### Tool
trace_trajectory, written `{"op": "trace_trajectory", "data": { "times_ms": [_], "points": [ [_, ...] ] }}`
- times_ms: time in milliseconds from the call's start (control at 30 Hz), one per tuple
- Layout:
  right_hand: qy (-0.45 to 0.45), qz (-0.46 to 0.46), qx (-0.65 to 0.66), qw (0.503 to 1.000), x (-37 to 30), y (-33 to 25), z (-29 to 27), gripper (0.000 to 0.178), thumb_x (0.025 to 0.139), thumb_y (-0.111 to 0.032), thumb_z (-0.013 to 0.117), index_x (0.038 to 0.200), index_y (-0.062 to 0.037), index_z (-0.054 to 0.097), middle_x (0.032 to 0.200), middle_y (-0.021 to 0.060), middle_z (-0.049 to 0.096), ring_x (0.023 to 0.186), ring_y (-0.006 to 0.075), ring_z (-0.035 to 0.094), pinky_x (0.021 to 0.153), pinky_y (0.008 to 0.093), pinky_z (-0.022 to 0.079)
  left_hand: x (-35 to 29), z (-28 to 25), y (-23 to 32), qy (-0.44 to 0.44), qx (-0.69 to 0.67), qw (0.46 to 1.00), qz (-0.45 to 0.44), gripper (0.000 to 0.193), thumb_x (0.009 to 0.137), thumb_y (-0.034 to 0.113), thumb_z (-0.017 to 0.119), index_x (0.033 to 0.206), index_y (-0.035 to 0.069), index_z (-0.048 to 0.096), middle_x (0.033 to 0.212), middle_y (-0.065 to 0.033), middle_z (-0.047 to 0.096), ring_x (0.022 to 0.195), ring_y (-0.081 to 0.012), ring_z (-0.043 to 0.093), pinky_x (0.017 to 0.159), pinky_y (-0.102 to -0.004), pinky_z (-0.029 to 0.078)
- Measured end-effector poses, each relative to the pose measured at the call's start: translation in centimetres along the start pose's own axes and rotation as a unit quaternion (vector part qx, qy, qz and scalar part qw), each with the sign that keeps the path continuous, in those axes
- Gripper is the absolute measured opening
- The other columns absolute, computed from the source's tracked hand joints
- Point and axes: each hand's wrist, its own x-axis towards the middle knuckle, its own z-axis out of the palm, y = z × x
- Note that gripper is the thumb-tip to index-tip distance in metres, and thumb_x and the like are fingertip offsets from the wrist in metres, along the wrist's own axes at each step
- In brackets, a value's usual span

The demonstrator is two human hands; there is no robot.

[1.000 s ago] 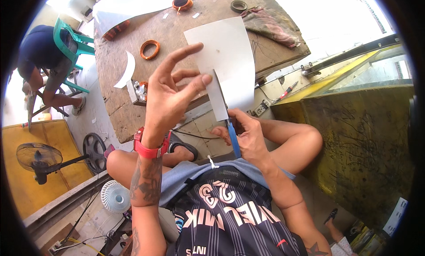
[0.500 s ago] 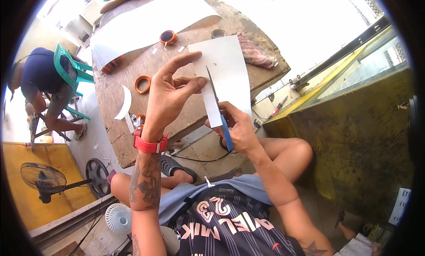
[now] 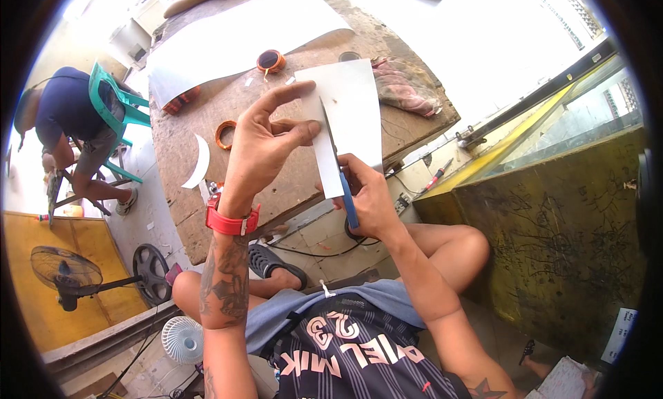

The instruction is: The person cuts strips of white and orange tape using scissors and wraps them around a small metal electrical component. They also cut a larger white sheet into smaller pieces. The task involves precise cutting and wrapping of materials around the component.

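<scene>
My left hand (image 3: 268, 142) pinches the left edge of a white sheet (image 3: 356, 99) between thumb and bent fingers, its index finger stretched out above. A pair of scissors (image 3: 348, 202) with blue handles is gripped in my right hand (image 3: 374, 200). The dark blades lie along the sheet, pointing away from me, with a narrow strip on their left side. Part of the lower handle and some right-hand fingers are hidden behind the sheet and the hand. Both hands are above the near edge of the wooden table (image 3: 276, 188).
On the table lie a large white sheet (image 3: 235, 43), an orange tape roll (image 3: 271, 61), another tape roll (image 3: 225, 134), a crescent-shaped white offcut (image 3: 199, 164) and a crumpled cloth (image 3: 407, 88). One person (image 3: 72, 116) sits left on a green chair (image 3: 110, 99); another person's arm (image 3: 190, 2) rests at the far edge.
My right hand and the scissors have shifted slightly left and up, and the handles look turned a little. The view has moved slightly. My left hand keeps its pinch on the sheet.
</scene>
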Motion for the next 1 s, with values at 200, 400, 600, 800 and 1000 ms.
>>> {"op": "trace_trajectory", "data": {
  "times_ms": [200, 400, 600, 800, 1000],
  "points": [
    [0.001, 0.012, 0.043, 0.999, 0.5, -0.8, -0.3, 0.034, 0.093, -0.015, 0.078, 0.119, 0.0013, 0.066, 0.089, 0.0014, 0.071, 0.068, 0.0033, 0.057, 0.06, 0.0202, 0.045, 0.2, 0.3, -0.5, -0.007, 0.013, 1.0, -0.002, 0.056, 0.087, -0.001, 0.079, 0.14, -0.004, 0.06, 0.134, -0.014, 0.067, 0.097, -0.0179, 0.075, 0.082, -0.0304, 0.064],
    [0.011, 0.011, 0.012, 1.0, 0.8, -0.6, -0.4, 0.036, 0.092, -0.013, 0.079, 0.123, 0.0009, 0.067, 0.092, 0.0023, 0.073, 0.077, 0.0042, 0.061, 0.068, 0.0209, 0.048, 0.2, 0.6, -0.6, -0.021, -0.002, 1.0, -0.02, 0.055, 0.088, 0.0, 0.079, 0.139, -0.004, 0.061, 0.134, -0.0143, 0.068, 0.098, -0.0181, 0.075, 0.083, -0.0302, 0.063],
    [0.021, 0.016, 0.061, 0.998, 0.9, -0.3, -0.5, 0.036, 0.093, -0.013, 0.078, 0.124, 0.0011, 0.066, 0.096, 0.0033, 0.074, 0.082, 0.0049, 0.063, 0.075, 0.0218, 0.051, 0.4, 1.0, -0.8, -0.046, 0.003, 0.998, -0.044, 0.065, 0.086, 0.009, 0.086, 0.143, -0.004, 0.058, 0.141, -0.0176, 0.063, 0.099, -0.0183, 0.075, 0.085, -0.0301, 0.063],
    [0.036, 0.026, 0.002, 0.999, 1.3, -0.4, -0.8, 0.035, 0.097, -0.024, 0.078, 0.119, 0.0004, 0.065, 0.08, 0.0014, 0.067, 0.068, 0.0066, 0.062, 0.061, 0.0233, 0.051, 0.3, 1.2, -0.4, -0.062, 0.013, 0.996, -0.063, 0.064, 0.085, 0.011, 0.087, 0.141, -0.005, 0.059, 0.138, -0.0188, 0.065, 0.099, -0.0195, 0.075, 0.086, -0.0321, 0.062],
    [0.043, 0.003, 0.076, 0.996, 2.7, -0.7, -1.0, 0.032, 0.097, -0.027, 0.077, 0.114, -0.0012, 0.068, 0.074, 0.0015, 0.065, 0.064, 0.0065, 0.061, 0.055, 0.0252, 0.049, 1.0, 1.8, -0.5, -0.049, 0.023, 0.997, -0.048, 0.054, 0.086, 0.005, 0.081, 0.136, -0.004, 0.064, 0.128, -0.0157, 0.071, 0.093, -0.0186, 0.076, 0.084, -0.0317, 0.061]
  ]
}}
